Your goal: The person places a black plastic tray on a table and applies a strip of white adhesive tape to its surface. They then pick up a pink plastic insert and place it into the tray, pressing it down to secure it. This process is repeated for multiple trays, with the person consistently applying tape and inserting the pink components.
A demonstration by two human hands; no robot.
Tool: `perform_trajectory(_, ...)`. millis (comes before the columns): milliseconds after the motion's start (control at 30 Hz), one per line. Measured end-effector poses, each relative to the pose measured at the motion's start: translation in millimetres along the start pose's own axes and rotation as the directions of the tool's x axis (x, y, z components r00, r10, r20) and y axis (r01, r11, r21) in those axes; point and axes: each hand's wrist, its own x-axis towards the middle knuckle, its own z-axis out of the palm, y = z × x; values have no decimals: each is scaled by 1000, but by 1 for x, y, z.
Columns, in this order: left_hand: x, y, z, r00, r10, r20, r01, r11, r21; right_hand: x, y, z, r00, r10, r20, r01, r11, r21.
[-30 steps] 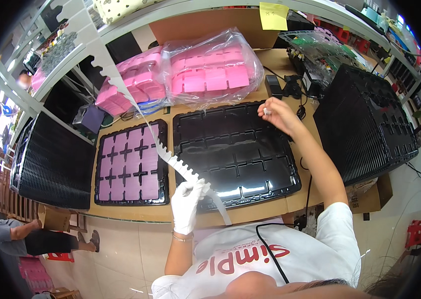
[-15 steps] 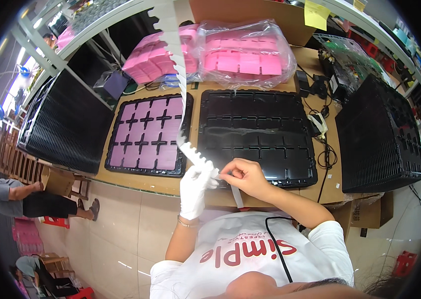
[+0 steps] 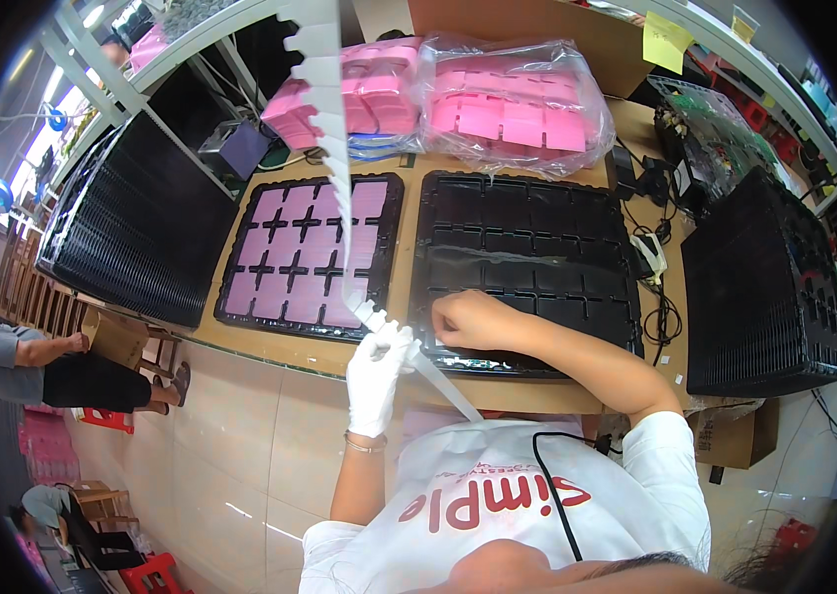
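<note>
My left hand, in a white glove, is closed on a long white paper strip with a notched edge. The strip comes down from the shelf above, and its tail runs from the glove toward my shirt. Bare, my right hand is over the near left part of a black plastic tray with molded compartments. Its fingers are curled in; whatever they may hold is hidden. Left of that tray lies another black tray, its compartments filled with pink pads.
Tall stacks of black trays stand at the left and right. Behind are pink pieces and a clear bag of them. Cables and circuit boards are at right. A person is at far left.
My right hand has moved away from my left hand, up onto the right black tray. The strip's tail now extends further toward my shirt. The view has shifted slightly.
</note>
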Motion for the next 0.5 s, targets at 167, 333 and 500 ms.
perform_trajectory(167, 3, 2, 0, 999, -21, 33, 19, 999, 42, 7, -2, -4, 994, 86, 65, -84, 996, -29)
perform_trajectory(333, 4, 3, -1, 999, -17, 40, 16, 999, 41, 7, -5, -9, 992, 94, 85, -93, 996, -12)
perform_trajectory(500, 4, 2, -1, 999, -20, 35, 18, 999, 45, 8, -3, -6, 992, 120, 48, -120, 993, -7)
